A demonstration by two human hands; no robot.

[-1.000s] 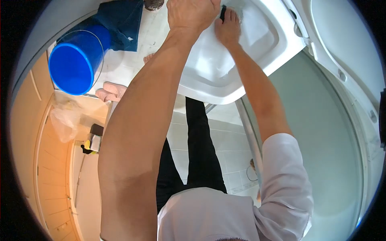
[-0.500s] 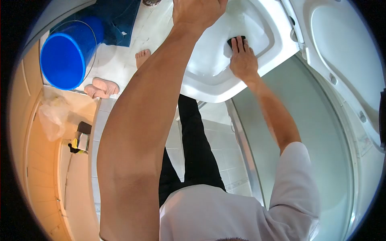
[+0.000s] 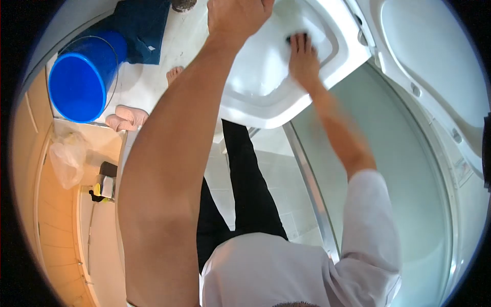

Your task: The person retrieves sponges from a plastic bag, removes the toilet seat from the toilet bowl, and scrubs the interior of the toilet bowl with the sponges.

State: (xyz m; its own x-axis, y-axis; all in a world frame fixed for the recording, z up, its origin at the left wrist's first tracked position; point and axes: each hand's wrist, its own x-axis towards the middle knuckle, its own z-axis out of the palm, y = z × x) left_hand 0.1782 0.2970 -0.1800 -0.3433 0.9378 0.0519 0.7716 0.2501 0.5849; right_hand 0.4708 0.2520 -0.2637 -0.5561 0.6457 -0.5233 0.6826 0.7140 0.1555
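I'd best press the dark pad [image 3: 289, 39] evenly inside the white basin [image 3: 271, 119] under my right hand's [image 3: 305, 67] slightly spread fingers; my left hand's [image 3: 235, 21] fingers I cannot tell.

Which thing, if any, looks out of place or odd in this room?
A small pale patch on the dark blue cloth near the blue bucket stands out against the fabric; I cannot tell whether it is a label or a scrap. Nothing else looks clearly odd.
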